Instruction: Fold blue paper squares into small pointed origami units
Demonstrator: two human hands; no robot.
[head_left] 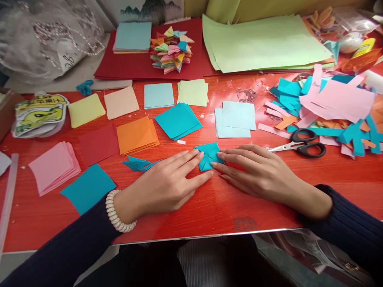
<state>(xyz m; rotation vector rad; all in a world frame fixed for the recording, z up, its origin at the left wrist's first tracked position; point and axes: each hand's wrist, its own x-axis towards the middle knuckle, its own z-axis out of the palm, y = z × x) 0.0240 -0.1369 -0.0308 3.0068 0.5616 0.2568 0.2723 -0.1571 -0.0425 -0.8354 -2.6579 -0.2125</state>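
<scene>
A small square of folded blue paper (208,153) lies on the red table in front of me, with creased flaps on its upper face. My left hand (167,181) holds its left side, fingers on the upper left corner and thumb along the lower edge. From the right, the fingertips of my right hand (257,171) grip the paper's right edge and press on a flap. Just behind my left fingers rests a folded blue paper piece (139,163) with pointed ends, partly covered by the hand. A flat blue sheet (89,188) lies by my left wrist.
Stacks of blue (178,121), orange (136,135) and pink paper (54,168) spread across the table (269,203). Black-handled scissors (305,143) lie right, beside heaped paper scraps (335,99). Behind stand a multicoloured folded-paper model (172,50) and large green sheets (263,44).
</scene>
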